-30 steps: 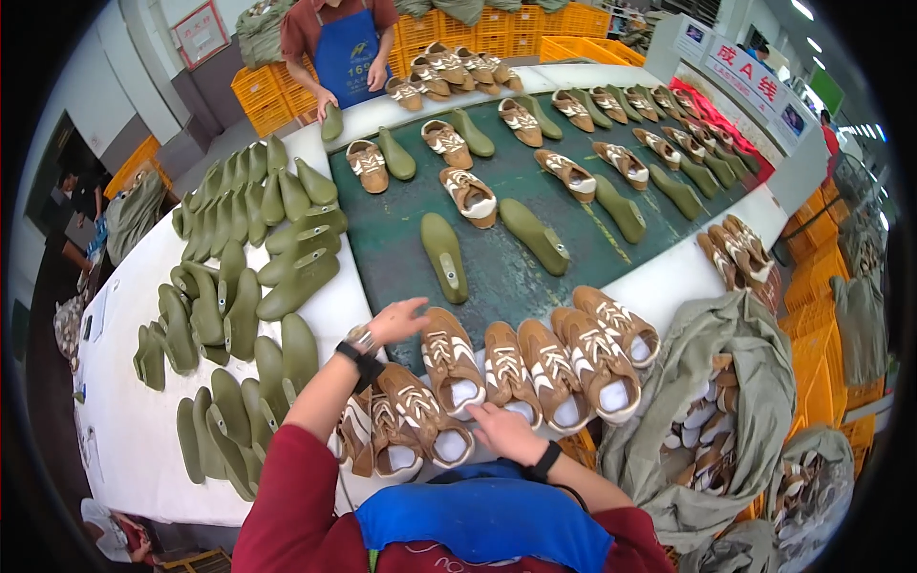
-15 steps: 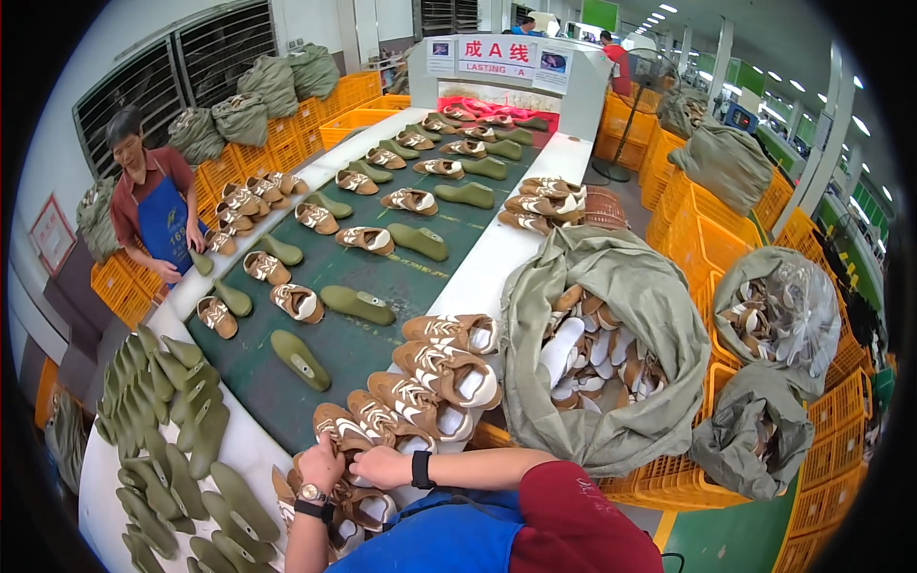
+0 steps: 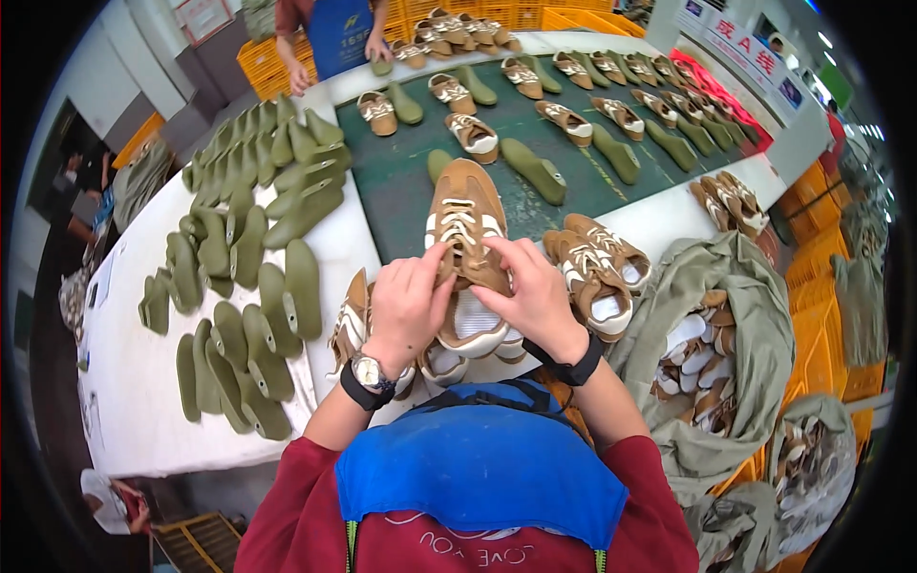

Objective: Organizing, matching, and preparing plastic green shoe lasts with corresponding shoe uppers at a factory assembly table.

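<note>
A brown sneaker upper (image 3: pixel 465 196) with white laces and side stripes is held up in front of me, toe pointing away. My left hand (image 3: pixel 406 310) grips the left side of its collar, thumb and fingers pinched near the tongue. On the other side, my right hand (image 3: pixel 537 296) pinches the right edge of the opening. White lining shows inside the heel. More brown sneakers sit below and beside it, one group (image 3: pixel 353 320) left of my left hand and another (image 3: pixel 592 277) right of my right hand. Their lower parts are partly hidden by my hands.
Green shoe lasts (image 3: pixel 303 286) cover the white tabletop (image 3: pixel 134 420) at left. Beyond, a green conveyor (image 3: pixel 401 196) carries sneakers paired with lasts. A grey-green sack (image 3: pixel 774 344) of uppers stands at right above orange crates (image 3: pixel 812 296). Across the line stands a person in a blue apron (image 3: pixel 339 38).
My view has swung left and down. Both hands, earlier among the sneakers at the table's near edge, now hold one sneaker upper raised in front of me. The coworker's hands have shifted apart.
</note>
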`<state>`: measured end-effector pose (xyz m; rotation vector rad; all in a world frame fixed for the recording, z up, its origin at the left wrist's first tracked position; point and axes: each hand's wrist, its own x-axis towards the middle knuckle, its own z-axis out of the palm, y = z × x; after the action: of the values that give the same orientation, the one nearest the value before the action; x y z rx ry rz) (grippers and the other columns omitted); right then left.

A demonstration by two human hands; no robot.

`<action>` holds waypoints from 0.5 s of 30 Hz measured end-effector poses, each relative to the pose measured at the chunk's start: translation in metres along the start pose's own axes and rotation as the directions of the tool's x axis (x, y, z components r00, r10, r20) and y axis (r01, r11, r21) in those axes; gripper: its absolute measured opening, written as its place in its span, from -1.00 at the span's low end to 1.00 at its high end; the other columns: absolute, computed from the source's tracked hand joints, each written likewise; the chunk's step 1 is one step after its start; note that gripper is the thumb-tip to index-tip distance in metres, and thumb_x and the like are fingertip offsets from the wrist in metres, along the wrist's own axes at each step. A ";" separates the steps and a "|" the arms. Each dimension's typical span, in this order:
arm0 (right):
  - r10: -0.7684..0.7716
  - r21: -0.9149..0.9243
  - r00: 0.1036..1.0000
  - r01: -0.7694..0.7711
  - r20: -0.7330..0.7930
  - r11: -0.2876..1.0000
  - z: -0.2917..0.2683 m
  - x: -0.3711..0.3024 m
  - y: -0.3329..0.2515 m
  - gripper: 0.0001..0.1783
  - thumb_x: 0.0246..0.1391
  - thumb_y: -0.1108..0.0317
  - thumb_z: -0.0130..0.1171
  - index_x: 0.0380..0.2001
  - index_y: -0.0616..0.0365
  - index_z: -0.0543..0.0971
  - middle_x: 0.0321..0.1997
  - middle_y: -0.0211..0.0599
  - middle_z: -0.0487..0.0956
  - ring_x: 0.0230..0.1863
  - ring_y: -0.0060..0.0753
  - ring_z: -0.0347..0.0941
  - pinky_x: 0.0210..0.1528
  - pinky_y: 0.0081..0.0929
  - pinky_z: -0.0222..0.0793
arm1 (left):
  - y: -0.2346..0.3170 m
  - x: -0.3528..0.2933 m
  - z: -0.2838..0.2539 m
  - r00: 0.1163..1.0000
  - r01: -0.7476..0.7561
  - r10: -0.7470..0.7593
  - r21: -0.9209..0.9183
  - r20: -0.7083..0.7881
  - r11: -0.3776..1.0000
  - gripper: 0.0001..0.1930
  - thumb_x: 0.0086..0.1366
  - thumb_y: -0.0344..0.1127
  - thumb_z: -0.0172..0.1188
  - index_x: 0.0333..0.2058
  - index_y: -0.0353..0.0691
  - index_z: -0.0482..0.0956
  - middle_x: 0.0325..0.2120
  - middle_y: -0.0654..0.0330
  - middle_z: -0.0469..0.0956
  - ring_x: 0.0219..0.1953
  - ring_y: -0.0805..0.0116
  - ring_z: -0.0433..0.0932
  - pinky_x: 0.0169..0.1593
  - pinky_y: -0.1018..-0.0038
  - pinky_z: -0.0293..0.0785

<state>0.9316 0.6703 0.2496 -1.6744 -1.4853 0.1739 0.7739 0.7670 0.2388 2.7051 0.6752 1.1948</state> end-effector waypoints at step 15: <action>-0.214 -0.144 0.972 0.226 0.093 0.963 0.008 -0.014 -0.013 -0.60 -0.07 0.26 0.22 -0.12 0.08 0.44 -0.18 -0.23 0.46 -0.33 -0.22 0.50 -0.41 -0.36 0.44 | -0.024 -0.027 -0.018 0.980 0.177 -0.177 0.013 0.091 0.984 -0.67 -0.01 -0.44 0.19 -0.19 -0.23 0.45 -0.54 0.11 0.49 -0.47 0.12 0.47 -0.34 0.30 0.39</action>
<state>0.9126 0.6612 0.2474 -1.6217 -1.7693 0.0018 0.7364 0.7754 0.2258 2.6192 0.8854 1.0215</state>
